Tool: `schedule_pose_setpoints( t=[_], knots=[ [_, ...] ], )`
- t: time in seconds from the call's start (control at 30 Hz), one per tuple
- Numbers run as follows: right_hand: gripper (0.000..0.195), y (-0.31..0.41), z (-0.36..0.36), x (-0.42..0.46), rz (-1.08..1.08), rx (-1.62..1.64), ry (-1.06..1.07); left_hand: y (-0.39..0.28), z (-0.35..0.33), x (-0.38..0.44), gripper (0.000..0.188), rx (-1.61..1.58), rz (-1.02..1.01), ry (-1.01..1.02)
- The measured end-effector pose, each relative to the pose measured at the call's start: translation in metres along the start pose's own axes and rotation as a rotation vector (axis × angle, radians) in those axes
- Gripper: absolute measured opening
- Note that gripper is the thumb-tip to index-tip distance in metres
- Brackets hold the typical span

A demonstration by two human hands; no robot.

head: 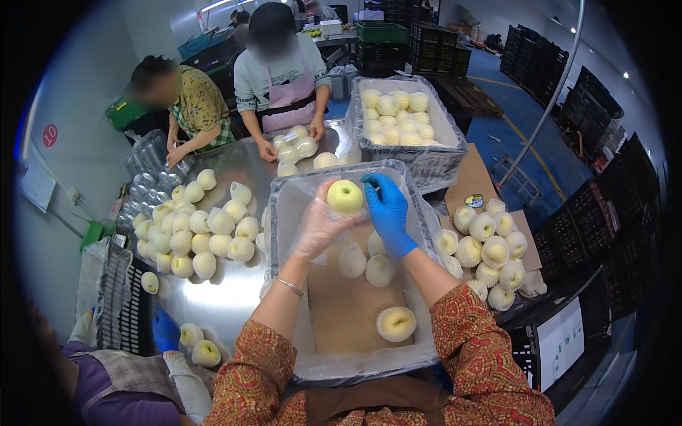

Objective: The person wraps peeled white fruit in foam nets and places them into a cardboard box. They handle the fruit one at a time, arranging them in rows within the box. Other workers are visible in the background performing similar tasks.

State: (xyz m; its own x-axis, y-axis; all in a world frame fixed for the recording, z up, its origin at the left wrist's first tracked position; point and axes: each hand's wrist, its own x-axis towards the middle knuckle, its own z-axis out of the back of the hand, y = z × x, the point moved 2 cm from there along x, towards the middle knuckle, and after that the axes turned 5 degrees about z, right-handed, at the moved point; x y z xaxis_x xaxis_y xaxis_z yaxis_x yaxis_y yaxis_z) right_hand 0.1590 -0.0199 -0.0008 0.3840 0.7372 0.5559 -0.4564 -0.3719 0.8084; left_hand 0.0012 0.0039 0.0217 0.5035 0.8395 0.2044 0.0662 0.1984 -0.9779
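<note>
My left hand [323, 226], in a thin clear glove, holds a pale yellow-green apple [345, 197], its hollowed end facing up. Close by the apple's right side is my right hand [388, 213] in a blue glove, thumb and fingers apart and curled. I cannot tell whether its fingertips touch the fruit. Both hands are above a crate [287, 341] lined with clear plastic and with cardboard on its bottom. Inside lie a few fruits in white foam nets, one foam-netted apple [396, 324] near the front right and a netted fruit [379, 270] below my hands.
On the metal table [224, 298], a heap of netted fruit [181, 234] lies left. Another netted pile [490, 250] sits right. A full lined crate [405, 120] stands behind. Two people work opposite; a co-worker's blue-gloved hand [166, 329] is at lower left, beside a black crate [125, 298].
</note>
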Motion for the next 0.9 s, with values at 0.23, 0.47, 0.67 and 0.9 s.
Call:
schedule_pose_setpoints(
  t=[0.23,0.47,0.67,0.9],
  knots=[
    [0.023,0.046,0.002,-0.006,0.256,-0.136,0.171,0.010,0.007,-0.001,0.077,0.355,-0.125,-0.245],
    [0.030,0.044,-0.001,-0.010,0.279,-0.174,0.235,0.002,0.008,-0.007,0.078,0.792,-0.201,-0.377],
    [0.029,0.037,0.000,-0.006,0.226,-0.155,0.302,-0.007,0.005,-0.010,0.080,0.883,-0.136,-0.311],
    [0.018,0.015,0.000,-0.002,0.057,0.224,0.146,0.000,0.011,-0.003,0.075,0.651,-0.099,-0.269]
  ],
)
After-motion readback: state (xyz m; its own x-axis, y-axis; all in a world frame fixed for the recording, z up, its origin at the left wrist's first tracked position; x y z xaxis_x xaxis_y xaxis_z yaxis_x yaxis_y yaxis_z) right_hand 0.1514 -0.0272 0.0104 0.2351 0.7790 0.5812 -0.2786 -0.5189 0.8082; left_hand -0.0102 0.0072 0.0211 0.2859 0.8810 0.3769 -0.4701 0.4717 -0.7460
